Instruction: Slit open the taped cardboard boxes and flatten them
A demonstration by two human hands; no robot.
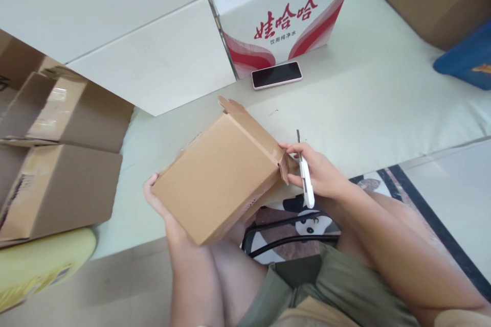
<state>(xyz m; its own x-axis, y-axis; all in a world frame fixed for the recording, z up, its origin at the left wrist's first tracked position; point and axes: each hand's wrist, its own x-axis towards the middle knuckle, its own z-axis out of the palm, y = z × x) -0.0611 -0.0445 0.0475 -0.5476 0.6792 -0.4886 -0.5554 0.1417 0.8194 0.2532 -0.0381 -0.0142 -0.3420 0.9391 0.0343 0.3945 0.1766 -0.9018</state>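
Pale-green tabletop [368,102] behind; left hand [158,203] grips a brown cardboard box [215,179], right hand [324,169] a white, metal-bladed cutter [306,181]. End flaps [255,134] look loosened, contents unseen.

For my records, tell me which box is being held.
The brown box between the left hand and right hand; the other boxes touch neither.

Olive-green shorts [364,291], a tan top [316,314] at the near edge; left hand [158,203], right hand [321,171] and forearms [406,253] bare.
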